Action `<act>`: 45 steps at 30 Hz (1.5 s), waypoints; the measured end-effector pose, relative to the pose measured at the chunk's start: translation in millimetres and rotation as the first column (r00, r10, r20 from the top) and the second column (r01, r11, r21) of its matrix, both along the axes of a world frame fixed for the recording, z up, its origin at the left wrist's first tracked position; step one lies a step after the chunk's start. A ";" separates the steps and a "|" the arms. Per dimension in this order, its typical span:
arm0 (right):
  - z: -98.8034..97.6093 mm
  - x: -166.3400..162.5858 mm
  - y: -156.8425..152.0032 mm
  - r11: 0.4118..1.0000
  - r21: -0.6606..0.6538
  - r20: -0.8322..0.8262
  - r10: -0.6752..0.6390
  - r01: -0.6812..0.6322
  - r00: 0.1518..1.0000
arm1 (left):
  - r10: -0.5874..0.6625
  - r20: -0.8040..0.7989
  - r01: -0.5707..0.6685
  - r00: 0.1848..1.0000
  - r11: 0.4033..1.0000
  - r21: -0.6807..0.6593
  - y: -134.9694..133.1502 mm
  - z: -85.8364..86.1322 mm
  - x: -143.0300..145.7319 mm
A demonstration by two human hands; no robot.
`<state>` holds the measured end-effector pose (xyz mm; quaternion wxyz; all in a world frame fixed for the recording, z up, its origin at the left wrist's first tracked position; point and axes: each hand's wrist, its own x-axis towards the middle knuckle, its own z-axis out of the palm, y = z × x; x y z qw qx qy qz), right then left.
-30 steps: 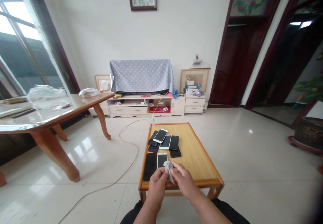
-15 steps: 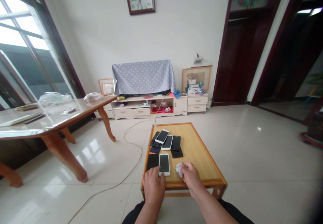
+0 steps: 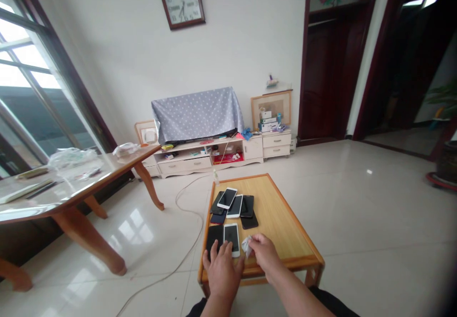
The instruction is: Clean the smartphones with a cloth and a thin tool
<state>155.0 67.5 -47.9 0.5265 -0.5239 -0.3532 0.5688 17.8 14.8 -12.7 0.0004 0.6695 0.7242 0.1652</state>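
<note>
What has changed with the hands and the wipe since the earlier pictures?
The left hand let go of the white wipe, went down and now lies spread on the near ends of the black phone and the white phone. The right hand kept the wipe and lowered it to the table beside that phone. The pile of phones stayed put.

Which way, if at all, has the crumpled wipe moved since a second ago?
Yes: the wipe went from over the near end of the white phone down to the table on its right, in the right hand.
</note>
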 end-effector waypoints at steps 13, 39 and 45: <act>1.8 -5.8 4.1 0.982 -0.155 -0.213 0.077 -0.112 0.974 | -0.090 -0.100 0.087 0.991 0.996 -0.032 20.4 -4.7 3.4; -7.4 -4.2 19.2 0.990 -0.114 -0.213 0.061 -0.086 0.975 | -0.108 -0.098 0.104 0.989 0.994 -0.043 21.3 -13.7 7.8; -9.1 -8.1 21.7 0.988 -0.098 -0.224 0.092 -0.117 0.970 | -0.089 -0.039 0.088 0.995 0.996 -0.032 19.7 -9.1 1.8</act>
